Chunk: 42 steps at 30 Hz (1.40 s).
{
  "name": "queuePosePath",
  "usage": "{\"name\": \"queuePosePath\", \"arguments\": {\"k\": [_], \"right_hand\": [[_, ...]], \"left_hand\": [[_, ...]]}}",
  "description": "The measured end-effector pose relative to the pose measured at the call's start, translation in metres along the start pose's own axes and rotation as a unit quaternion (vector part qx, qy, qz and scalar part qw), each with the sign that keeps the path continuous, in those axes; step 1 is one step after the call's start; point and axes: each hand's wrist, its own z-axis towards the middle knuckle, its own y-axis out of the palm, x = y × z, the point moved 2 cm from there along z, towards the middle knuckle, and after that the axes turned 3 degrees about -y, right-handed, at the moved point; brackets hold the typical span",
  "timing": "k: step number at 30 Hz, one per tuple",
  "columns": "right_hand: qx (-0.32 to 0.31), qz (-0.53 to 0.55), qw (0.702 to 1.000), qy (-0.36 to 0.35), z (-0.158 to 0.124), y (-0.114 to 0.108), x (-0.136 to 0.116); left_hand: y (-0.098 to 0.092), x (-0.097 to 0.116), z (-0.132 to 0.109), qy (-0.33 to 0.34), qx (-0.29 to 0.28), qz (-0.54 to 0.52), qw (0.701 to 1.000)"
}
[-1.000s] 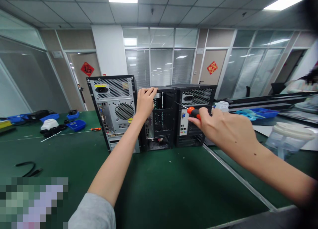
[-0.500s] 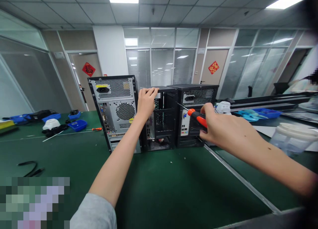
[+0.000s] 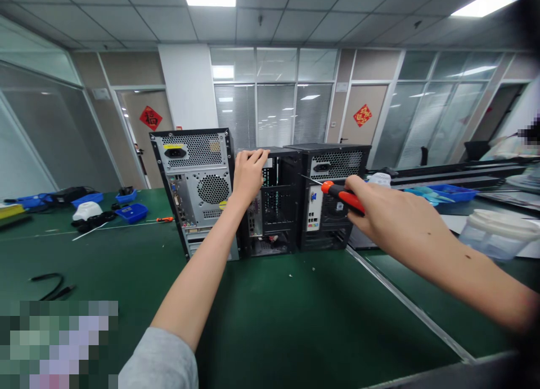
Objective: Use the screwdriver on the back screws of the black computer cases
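Three computer cases stand side by side with their back panels facing me. My left hand (image 3: 248, 172) is closed over the top left edge of the black middle computer case (image 3: 280, 209), fingers bent across its top; the thumb is hidden. The interior of this case shows through an opening in its back. In my right hand (image 3: 371, 206) is a red-and-black screwdriver (image 3: 337, 193). Its thin shaft points left, and the tip is by the middle case's right rear edge; I cannot tell whether it touches. The silver-backed case (image 3: 198, 181) is on the left, the black case (image 3: 337, 164) on the right.
Two tiny screw-like bits (image 3: 290, 275) lie on the green mat (image 3: 270, 333). Leftward are an orange-handled tool (image 3: 164, 219), a blue tray (image 3: 131, 212) and a black cable (image 3: 54, 288). A clear lidded jar (image 3: 498, 237) and another blue tray (image 3: 453, 193) stand right.
My right hand has drawn slightly to the right with the screwdriver, whose handle shifts right and whose shaft lies flatter. The left hand stays on the middle case.
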Motion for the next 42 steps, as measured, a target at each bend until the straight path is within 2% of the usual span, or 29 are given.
{"name": "queuePosePath", "arguments": {"k": [7, 12, 24, 42], "right_hand": [[0.046, -0.047, 0.998, -0.016, 0.000, -0.007, -0.004], [0.041, -0.100, 0.994, -0.028, 0.000, -0.012, -0.008], [0.048, -0.121, 0.991, -0.037, 0.000, -0.011, -0.010], [0.127, -0.106, 0.985, -0.051, -0.002, 0.005, -0.002]], "left_hand": [[-0.001, 0.001, 0.000, 0.004, 0.000, 0.011, 1.000], [-0.002, 0.002, 0.001, 0.002, -0.002, 0.008, 1.000], [0.000, 0.001, 0.001, -0.002, -0.006, -0.003, 1.000], [0.000, 0.001, 0.001, -0.002, -0.001, -0.001, 1.000]]}}
